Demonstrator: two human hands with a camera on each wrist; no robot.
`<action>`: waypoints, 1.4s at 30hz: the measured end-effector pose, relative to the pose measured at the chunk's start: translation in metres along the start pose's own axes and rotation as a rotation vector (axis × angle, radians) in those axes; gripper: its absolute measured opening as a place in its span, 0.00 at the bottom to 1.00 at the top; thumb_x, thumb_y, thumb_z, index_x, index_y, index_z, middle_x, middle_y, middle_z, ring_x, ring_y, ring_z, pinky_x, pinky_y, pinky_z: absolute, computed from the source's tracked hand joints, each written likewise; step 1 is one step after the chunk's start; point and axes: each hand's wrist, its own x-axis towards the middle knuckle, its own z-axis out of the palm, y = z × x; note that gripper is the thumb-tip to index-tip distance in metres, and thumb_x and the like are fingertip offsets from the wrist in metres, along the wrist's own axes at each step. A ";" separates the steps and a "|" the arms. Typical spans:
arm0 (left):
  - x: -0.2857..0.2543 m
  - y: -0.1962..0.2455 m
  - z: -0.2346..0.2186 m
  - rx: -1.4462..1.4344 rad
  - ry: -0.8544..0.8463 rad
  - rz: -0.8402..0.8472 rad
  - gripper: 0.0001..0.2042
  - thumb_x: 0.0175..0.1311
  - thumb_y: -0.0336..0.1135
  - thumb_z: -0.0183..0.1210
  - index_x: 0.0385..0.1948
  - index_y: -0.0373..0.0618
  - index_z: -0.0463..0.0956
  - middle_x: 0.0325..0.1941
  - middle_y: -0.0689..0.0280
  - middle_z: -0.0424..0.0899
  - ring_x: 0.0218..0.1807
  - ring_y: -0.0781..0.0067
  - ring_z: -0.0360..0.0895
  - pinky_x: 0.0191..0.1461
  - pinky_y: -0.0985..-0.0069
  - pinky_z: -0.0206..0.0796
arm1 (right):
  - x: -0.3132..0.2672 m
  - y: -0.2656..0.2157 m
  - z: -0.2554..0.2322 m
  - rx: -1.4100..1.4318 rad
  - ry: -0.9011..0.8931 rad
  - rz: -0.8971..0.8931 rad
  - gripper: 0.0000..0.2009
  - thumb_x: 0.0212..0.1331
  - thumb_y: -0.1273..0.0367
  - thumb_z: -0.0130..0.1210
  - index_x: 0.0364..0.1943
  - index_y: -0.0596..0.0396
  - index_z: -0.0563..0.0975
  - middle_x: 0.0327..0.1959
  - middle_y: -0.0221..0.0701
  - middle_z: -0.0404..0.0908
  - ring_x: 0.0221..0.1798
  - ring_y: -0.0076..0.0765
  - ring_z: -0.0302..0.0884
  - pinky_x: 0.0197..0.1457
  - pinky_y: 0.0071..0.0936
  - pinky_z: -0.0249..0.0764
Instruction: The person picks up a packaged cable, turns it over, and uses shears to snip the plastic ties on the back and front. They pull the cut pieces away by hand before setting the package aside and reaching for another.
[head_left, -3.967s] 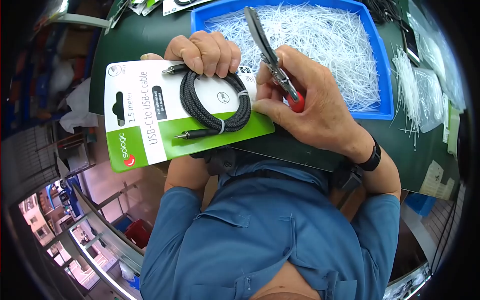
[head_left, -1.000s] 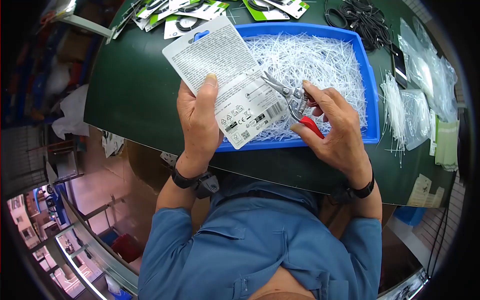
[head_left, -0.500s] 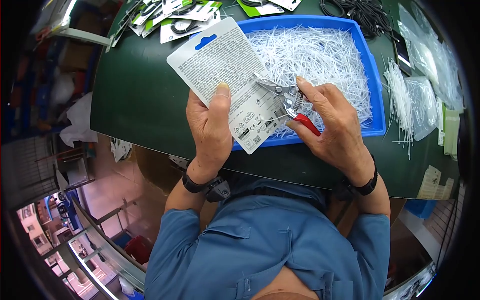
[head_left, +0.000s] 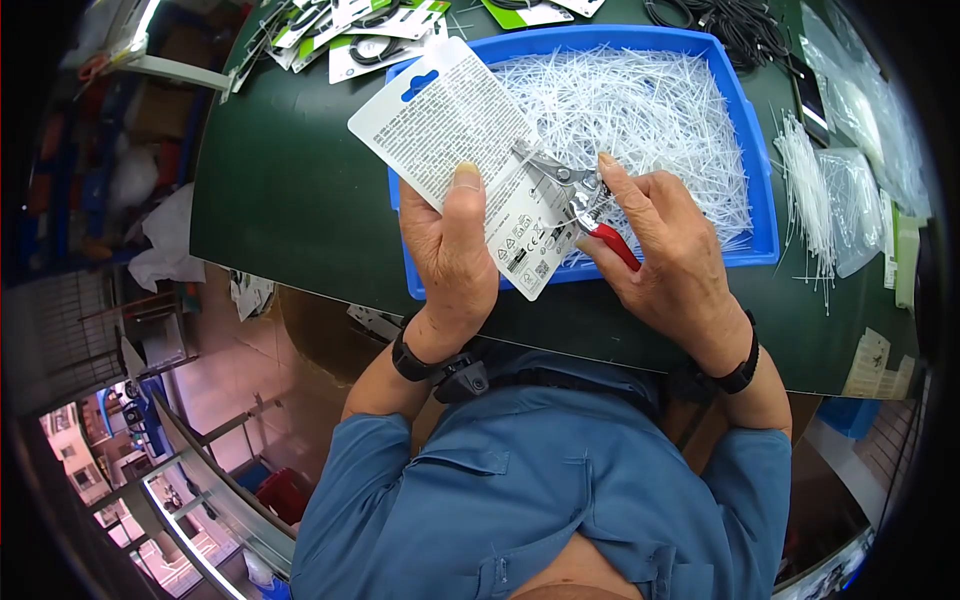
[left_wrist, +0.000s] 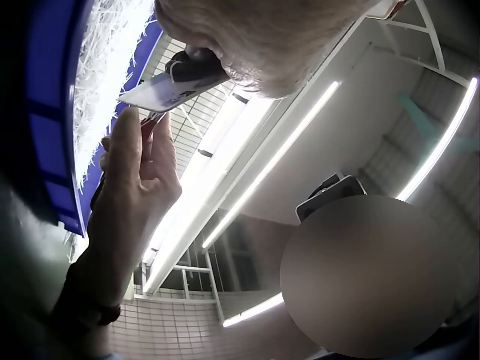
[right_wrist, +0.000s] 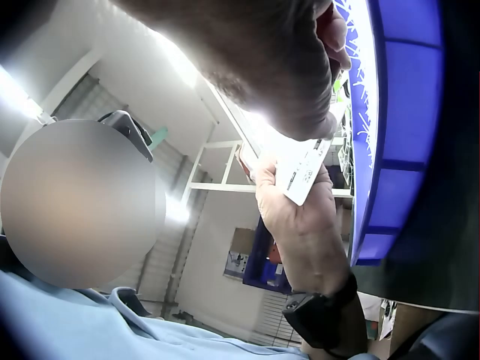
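Note:
In the head view my left hand point(head_left: 455, 250) grips a cardboard package point(head_left: 440, 125), its printed back facing up and the thumb across it. My right hand point(head_left: 670, 245) holds red-handled cutters point(head_left: 615, 243), their metal blades lying at the card's right side. A thin white strip curves beside the blades near the card. The cable side of the package is turned away. In the left wrist view the card point(left_wrist: 169, 88) shows edge-on by my right hand point(left_wrist: 135, 172); in the right wrist view my left hand point(right_wrist: 300, 217) is behind the card point(right_wrist: 301, 176).
A blue tray point(head_left: 772, 200) full of white strips lies under and behind the hands. Packaged cables point(head_left: 385, 45) are piled at the back left, loose black cables point(head_left: 735, 30) at the back right. White ties point(head_left: 805, 200), plastic bags point(head_left: 852, 210) and a phone point(head_left: 808, 95) are on the right.
Since the earliest frame, the package has been turned from its cable side to its printed back. Lately both hands have shifted slightly right in the view, the cutters staying at the card's edge.

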 end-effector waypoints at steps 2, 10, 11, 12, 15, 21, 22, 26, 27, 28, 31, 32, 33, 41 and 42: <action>-0.001 0.000 0.002 -0.002 -0.001 0.001 0.21 0.79 0.32 0.50 0.68 0.33 0.64 0.58 0.56 0.80 0.54 0.78 0.77 0.61 0.75 0.72 | -0.001 0.000 0.001 -0.001 0.005 0.000 0.39 0.49 0.73 0.75 0.71 0.56 0.73 0.38 0.40 0.77 0.39 0.45 0.78 0.42 0.38 0.77; -0.003 0.001 0.005 0.030 0.019 -0.009 0.20 0.79 0.33 0.50 0.66 0.31 0.65 0.57 0.55 0.80 0.52 0.78 0.77 0.58 0.77 0.73 | -0.006 0.001 0.007 0.024 -0.003 0.040 0.38 0.50 0.74 0.74 0.70 0.56 0.73 0.36 0.39 0.77 0.36 0.43 0.78 0.40 0.38 0.77; -0.004 0.001 0.004 0.045 0.028 -0.018 0.20 0.79 0.34 0.50 0.65 0.31 0.65 0.57 0.55 0.80 0.52 0.78 0.78 0.57 0.77 0.73 | -0.006 0.002 0.008 0.023 -0.010 0.041 0.38 0.50 0.74 0.74 0.70 0.56 0.73 0.36 0.39 0.77 0.35 0.43 0.77 0.39 0.38 0.76; -0.005 0.000 0.003 0.060 0.036 -0.028 0.19 0.79 0.34 0.50 0.65 0.31 0.66 0.56 0.55 0.80 0.52 0.78 0.78 0.57 0.77 0.73 | -0.007 0.003 0.009 0.024 -0.019 0.043 0.37 0.50 0.74 0.74 0.70 0.56 0.74 0.35 0.38 0.77 0.35 0.43 0.77 0.39 0.37 0.76; -0.005 -0.004 0.000 0.091 0.046 -0.040 0.19 0.79 0.35 0.49 0.64 0.32 0.66 0.56 0.55 0.80 0.51 0.78 0.78 0.57 0.77 0.72 | -0.009 0.006 0.014 0.041 -0.049 0.063 0.37 0.51 0.74 0.74 0.70 0.55 0.74 0.34 0.37 0.77 0.34 0.42 0.77 0.38 0.36 0.76; -0.003 -0.006 -0.011 0.129 0.109 -0.115 0.20 0.79 0.36 0.48 0.65 0.32 0.65 0.56 0.55 0.80 0.51 0.77 0.80 0.56 0.75 0.74 | -0.013 0.005 0.015 0.063 -0.148 0.077 0.36 0.50 0.74 0.74 0.69 0.52 0.75 0.35 0.37 0.77 0.34 0.42 0.77 0.38 0.36 0.76; -0.001 -0.002 -0.012 0.094 0.133 -0.124 0.20 0.79 0.37 0.48 0.65 0.33 0.65 0.57 0.55 0.80 0.51 0.75 0.81 0.56 0.74 0.76 | -0.012 0.006 0.013 0.066 -0.148 0.070 0.36 0.50 0.74 0.74 0.69 0.52 0.75 0.35 0.37 0.77 0.34 0.42 0.77 0.38 0.36 0.76; 0.009 0.009 -0.020 0.025 0.195 -0.125 0.21 0.79 0.38 0.47 0.66 0.35 0.63 0.57 0.54 0.79 0.53 0.70 0.84 0.55 0.71 0.80 | -0.008 0.006 0.003 0.134 -0.232 0.088 0.36 0.49 0.74 0.74 0.68 0.51 0.76 0.37 0.38 0.78 0.35 0.41 0.77 0.40 0.36 0.76; 0.011 0.012 -0.022 0.019 0.209 -0.123 0.22 0.79 0.38 0.47 0.67 0.35 0.62 0.58 0.53 0.79 0.53 0.68 0.85 0.55 0.70 0.81 | -0.007 0.006 0.001 0.154 -0.252 0.090 0.36 0.49 0.74 0.74 0.68 0.51 0.76 0.38 0.38 0.78 0.35 0.41 0.77 0.40 0.36 0.76; 0.005 -0.012 -0.012 0.021 0.217 -0.114 0.22 0.79 0.39 0.47 0.67 0.36 0.61 0.58 0.53 0.79 0.54 0.66 0.85 0.54 0.69 0.83 | -0.023 0.032 0.003 0.179 -0.262 0.087 0.36 0.49 0.74 0.73 0.69 0.50 0.76 0.38 0.38 0.78 0.35 0.41 0.77 0.41 0.35 0.76; 0.006 -0.012 -0.012 0.016 0.213 -0.097 0.22 0.78 0.39 0.47 0.68 0.36 0.61 0.58 0.53 0.79 0.54 0.64 0.86 0.54 0.69 0.84 | -0.023 0.029 0.004 0.211 -0.270 0.086 0.37 0.49 0.74 0.73 0.69 0.50 0.76 0.39 0.38 0.78 0.35 0.41 0.77 0.41 0.35 0.76; 0.007 -0.011 -0.011 0.008 0.209 -0.094 0.22 0.78 0.39 0.47 0.68 0.37 0.60 0.58 0.52 0.79 0.53 0.64 0.86 0.54 0.69 0.84 | -0.022 0.026 0.003 0.222 -0.260 0.083 0.37 0.49 0.74 0.73 0.69 0.50 0.76 0.39 0.38 0.78 0.35 0.41 0.76 0.42 0.34 0.76; 0.007 -0.011 -0.011 0.006 0.207 -0.097 0.22 0.78 0.39 0.47 0.68 0.37 0.60 0.58 0.52 0.79 0.53 0.64 0.86 0.54 0.69 0.84 | -0.020 0.023 0.003 0.231 -0.250 0.081 0.37 0.49 0.74 0.73 0.69 0.50 0.76 0.39 0.38 0.78 0.35 0.40 0.76 0.42 0.34 0.76; 0.006 -0.005 -0.002 -0.081 0.212 -0.117 0.21 0.79 0.40 0.47 0.66 0.37 0.61 0.57 0.52 0.79 0.54 0.65 0.86 0.54 0.68 0.84 | -0.018 0.015 0.002 0.205 -0.199 0.057 0.38 0.48 0.76 0.74 0.69 0.49 0.76 0.37 0.36 0.78 0.33 0.37 0.74 0.38 0.32 0.74; 0.007 -0.005 -0.001 -0.088 0.222 -0.101 0.21 0.79 0.41 0.46 0.65 0.37 0.61 0.57 0.52 0.79 0.54 0.65 0.86 0.54 0.68 0.84 | -0.017 0.013 0.003 0.204 -0.197 0.058 0.38 0.48 0.76 0.74 0.69 0.49 0.76 0.37 0.36 0.78 0.33 0.37 0.74 0.38 0.32 0.74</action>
